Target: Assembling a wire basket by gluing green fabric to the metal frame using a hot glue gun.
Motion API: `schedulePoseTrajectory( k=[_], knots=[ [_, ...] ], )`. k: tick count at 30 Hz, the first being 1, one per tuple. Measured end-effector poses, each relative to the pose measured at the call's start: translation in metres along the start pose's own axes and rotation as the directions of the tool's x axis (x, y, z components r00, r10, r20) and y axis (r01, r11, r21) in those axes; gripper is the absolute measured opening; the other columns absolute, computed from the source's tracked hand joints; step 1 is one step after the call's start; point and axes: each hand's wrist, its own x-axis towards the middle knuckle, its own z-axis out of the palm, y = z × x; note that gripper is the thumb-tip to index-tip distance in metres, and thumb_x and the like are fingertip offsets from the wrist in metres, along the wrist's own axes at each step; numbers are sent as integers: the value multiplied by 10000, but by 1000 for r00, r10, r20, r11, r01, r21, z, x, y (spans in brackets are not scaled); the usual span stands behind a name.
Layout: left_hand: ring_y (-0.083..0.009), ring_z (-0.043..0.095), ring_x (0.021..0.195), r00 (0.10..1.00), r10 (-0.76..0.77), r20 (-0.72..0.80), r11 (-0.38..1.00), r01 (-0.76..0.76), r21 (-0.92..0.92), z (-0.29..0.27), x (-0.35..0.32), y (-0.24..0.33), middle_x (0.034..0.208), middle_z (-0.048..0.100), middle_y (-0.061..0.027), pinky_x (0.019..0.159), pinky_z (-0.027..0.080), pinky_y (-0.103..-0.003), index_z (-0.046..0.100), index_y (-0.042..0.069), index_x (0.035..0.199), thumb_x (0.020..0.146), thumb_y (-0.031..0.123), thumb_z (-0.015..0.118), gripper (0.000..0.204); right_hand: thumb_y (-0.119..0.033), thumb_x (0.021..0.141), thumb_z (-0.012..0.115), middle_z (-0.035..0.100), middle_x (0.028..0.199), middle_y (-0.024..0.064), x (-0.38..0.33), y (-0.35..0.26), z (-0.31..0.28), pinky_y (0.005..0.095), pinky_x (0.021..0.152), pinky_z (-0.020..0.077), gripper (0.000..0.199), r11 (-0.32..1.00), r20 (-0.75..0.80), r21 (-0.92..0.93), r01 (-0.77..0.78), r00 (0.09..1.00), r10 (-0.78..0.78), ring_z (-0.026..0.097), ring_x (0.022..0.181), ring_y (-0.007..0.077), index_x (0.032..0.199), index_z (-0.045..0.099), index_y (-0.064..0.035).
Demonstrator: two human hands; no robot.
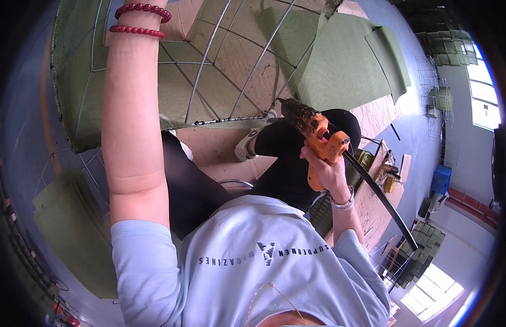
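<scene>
Frame of wire and green mesh (182,87) lies near edge crosswise, orange gun-shaped tool (320,131) just off that edge's right end, long axis slanting frameward, nearer right hand (328,173) with grip wrapped round it, left hand beyond view, grip untellable, black nozzle (286,105) nearest frame.

R hand (328,171), 2 o'clock, grips orange glue gun (318,144) w/ black rod (379,192); nozzle (286,106) near green-clad wire frame (182,87), 11 o'clock.
</scene>
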Motion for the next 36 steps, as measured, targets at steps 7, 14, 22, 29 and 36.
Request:
schedulePoseTrajectory(
  k=[7,14,22,29,36],
  knots=[
    [-103,379,506,1000,-16,9,1000,16,25,2,0,5,528,429,-73,479,331,-338,563,-81,747,949,124,624,295,-326,879,764,721,993,38,4,-1,-1,266,843,519,373,999,-26,25,26,999,-25,678,936,121,1153,706,-79],
    [-111,386,499,1000,20,12,1000,-20,19,4,0,0,528,439,-88,479,340,-339,573,-88,759,947,122,626,287,-163,893,739,688,1002,46,5,-11,-3,278,819,526,319,995,-4,90,33,999,-33,666,906,131,1162,655,-11],
    [-118,426,500,1000,23,11,1000,-23,20,1,1,1,530,469,-100,486,362,-344,606,-99,790,941,122,631,268,-50,910,705,652,1036,61,7,-19,-2,292,809,528,290,994,-43,98,52,998,-48,653,883,148,1171,618,42],
    [-122,441,499,1000,14,-1,1000,-14,15,4,-1,3,535,482,-116,490,369,-346,636,-95,815,939,132,637,259,-52,907,709,654,1025,60,12,-13,-4,295,809,528,296,995,-66,62,72,995,-68,653,881,151,1172,618,43],
    [-130,445,497,1000,14,2,999,-14,30,3,0,3,537,489,-121,495,370,-349,642,-89,814,934,132,639,251,-42,902,705,659,1014,68,14,-21,-10,299,805,530,293,995,-91,53,82,993,-77,655,874,154,1166,616,50]
  ],
)
